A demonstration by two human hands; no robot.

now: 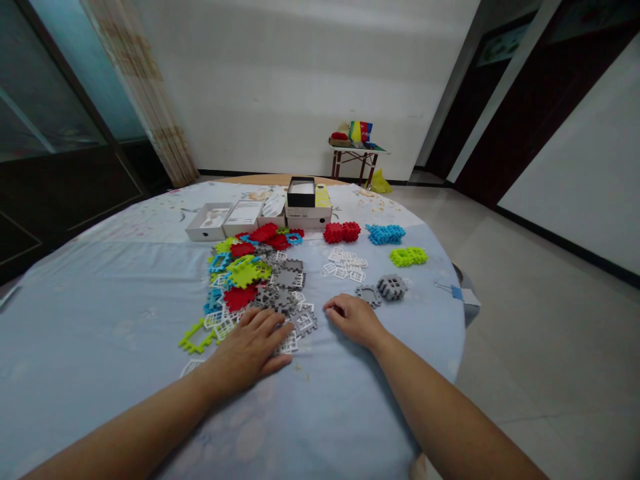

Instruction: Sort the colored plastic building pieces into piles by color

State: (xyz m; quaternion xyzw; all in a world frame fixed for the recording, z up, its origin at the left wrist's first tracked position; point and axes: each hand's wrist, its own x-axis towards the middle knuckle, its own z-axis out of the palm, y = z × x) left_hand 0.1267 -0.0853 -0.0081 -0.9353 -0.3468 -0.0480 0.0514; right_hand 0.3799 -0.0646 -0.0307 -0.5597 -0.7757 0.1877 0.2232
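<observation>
From here I see my left hand (255, 341) spread palm-down on the pile (240, 298); the grey window piece (303, 322) lies just off its fingertips, toward the worktop's (125, 313) right edge. My right hand (354, 319), farther off, curls, contents untellable.

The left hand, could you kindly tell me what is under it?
White lattice pieces show at the edge of the left hand; whatever lies directly beneath its palm is covered.

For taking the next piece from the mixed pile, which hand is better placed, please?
Probably the left hand: its spread fingers lie over the near part of the mixed pile. The right hand is beside the pile, fingers curled.
</observation>
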